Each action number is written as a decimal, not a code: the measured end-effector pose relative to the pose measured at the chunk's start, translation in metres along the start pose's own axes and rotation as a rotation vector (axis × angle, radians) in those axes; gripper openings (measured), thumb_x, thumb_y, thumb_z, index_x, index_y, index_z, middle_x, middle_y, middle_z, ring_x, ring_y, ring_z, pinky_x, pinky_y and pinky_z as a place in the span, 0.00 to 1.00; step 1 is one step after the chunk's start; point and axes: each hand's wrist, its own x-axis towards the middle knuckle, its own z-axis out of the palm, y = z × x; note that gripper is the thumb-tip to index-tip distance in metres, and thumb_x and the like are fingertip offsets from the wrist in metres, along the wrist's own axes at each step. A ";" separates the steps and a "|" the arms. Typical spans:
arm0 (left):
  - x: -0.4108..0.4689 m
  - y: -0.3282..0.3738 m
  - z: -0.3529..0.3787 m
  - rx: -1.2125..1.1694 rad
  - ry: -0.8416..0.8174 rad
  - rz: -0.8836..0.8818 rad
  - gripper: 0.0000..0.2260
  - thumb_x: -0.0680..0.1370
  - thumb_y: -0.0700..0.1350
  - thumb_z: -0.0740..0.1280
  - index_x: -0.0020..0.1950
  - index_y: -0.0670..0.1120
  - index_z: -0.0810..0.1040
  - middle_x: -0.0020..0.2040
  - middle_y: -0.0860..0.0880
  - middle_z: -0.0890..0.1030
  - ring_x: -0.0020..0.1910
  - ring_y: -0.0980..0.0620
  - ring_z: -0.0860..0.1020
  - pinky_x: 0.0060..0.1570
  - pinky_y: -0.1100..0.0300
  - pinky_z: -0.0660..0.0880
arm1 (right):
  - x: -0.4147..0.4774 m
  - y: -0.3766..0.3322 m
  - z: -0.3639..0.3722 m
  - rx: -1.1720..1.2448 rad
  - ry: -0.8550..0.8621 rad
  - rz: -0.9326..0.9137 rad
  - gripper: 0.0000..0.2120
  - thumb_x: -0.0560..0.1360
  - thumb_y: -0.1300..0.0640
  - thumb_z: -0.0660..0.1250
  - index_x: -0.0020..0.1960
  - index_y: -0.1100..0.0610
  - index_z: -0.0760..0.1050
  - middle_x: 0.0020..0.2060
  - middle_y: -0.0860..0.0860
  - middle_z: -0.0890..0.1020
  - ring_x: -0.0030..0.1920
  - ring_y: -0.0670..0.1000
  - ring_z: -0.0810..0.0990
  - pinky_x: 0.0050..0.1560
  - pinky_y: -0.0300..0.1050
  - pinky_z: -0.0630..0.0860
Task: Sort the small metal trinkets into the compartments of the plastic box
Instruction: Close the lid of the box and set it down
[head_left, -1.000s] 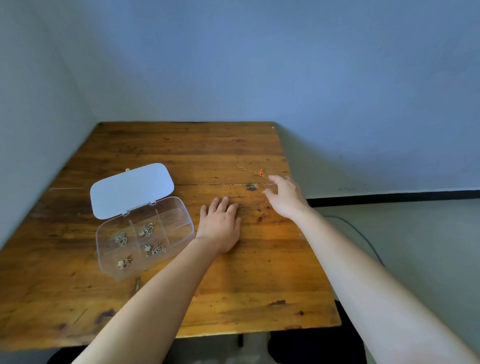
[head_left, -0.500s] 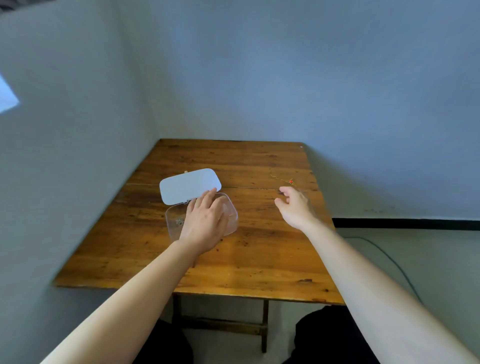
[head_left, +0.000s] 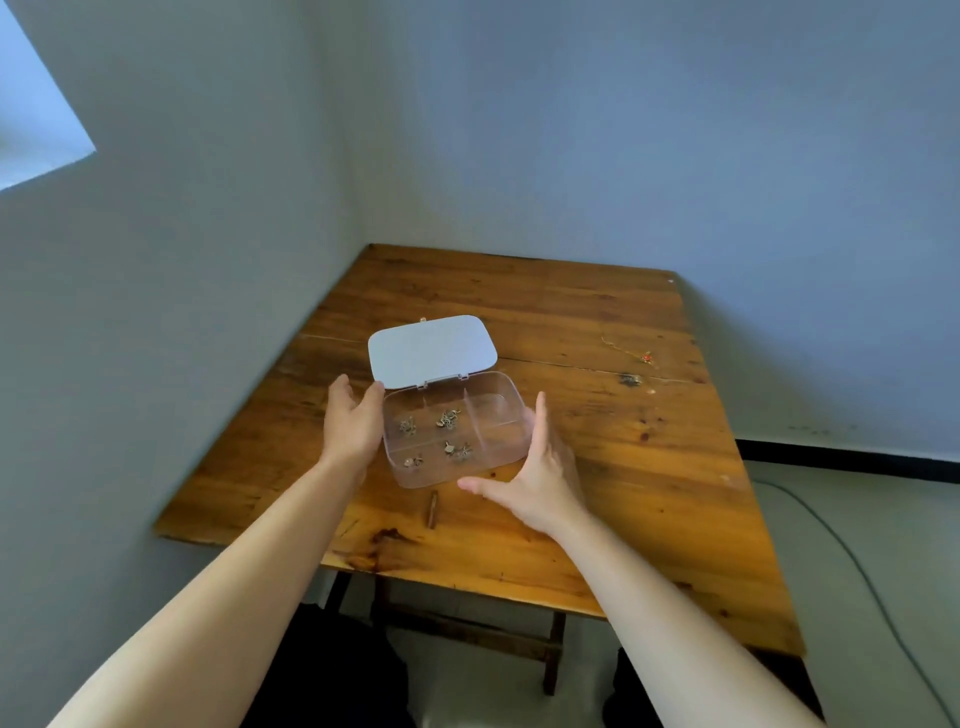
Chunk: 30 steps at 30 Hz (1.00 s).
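Note:
A clear plastic box (head_left: 506, 457) with compartments lies on the wooden table (head_left: 623, 493), its white lid (head_left: 431, 351) swung open at the back. Small metal trinkets (head_left: 448, 418) lie in the left and middle compartments; the two right ones look empty. My left hand (head_left: 350, 421) presses against the box's left wall, thumb at the hinge corner. My right hand (head_left: 540, 478) cups the front right corner, fingers along the right wall, thumb by the front wall. A thin gold chain with a red bead (head_left: 645, 357) lies on the table at the far right.
The table stands in a corner, with a wall close along its left edge and another behind it. A dark knot (head_left: 630, 379) marks the wood near the chain. A cable (head_left: 857, 571) runs over the floor to the right of the table.
My left hand slid off the top of the box to its left wall. My right hand came back from near the chain to the box's front right corner. The view pulled back.

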 end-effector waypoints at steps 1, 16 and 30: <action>0.008 0.003 0.004 -0.027 0.009 -0.014 0.29 0.82 0.52 0.62 0.80 0.49 0.54 0.80 0.45 0.61 0.76 0.43 0.62 0.70 0.47 0.65 | 0.000 0.003 0.003 -0.022 0.035 -0.006 0.67 0.52 0.16 0.64 0.75 0.37 0.26 0.81 0.46 0.55 0.78 0.57 0.57 0.74 0.59 0.60; 0.088 0.042 0.027 -0.179 0.120 -0.076 0.25 0.80 0.49 0.67 0.75 0.44 0.67 0.73 0.45 0.72 0.69 0.44 0.72 0.60 0.56 0.70 | 0.008 0.009 0.009 -0.059 0.138 -0.082 0.55 0.62 0.21 0.64 0.79 0.43 0.46 0.77 0.46 0.67 0.74 0.51 0.66 0.69 0.49 0.66; -0.030 -0.022 -0.044 0.272 -0.089 0.819 0.11 0.79 0.48 0.67 0.62 0.51 0.79 0.57 0.65 0.80 0.55 0.66 0.79 0.53 0.71 0.75 | 0.004 0.007 0.005 0.056 0.168 -0.030 0.51 0.59 0.25 0.73 0.75 0.40 0.57 0.70 0.44 0.74 0.69 0.52 0.71 0.64 0.51 0.70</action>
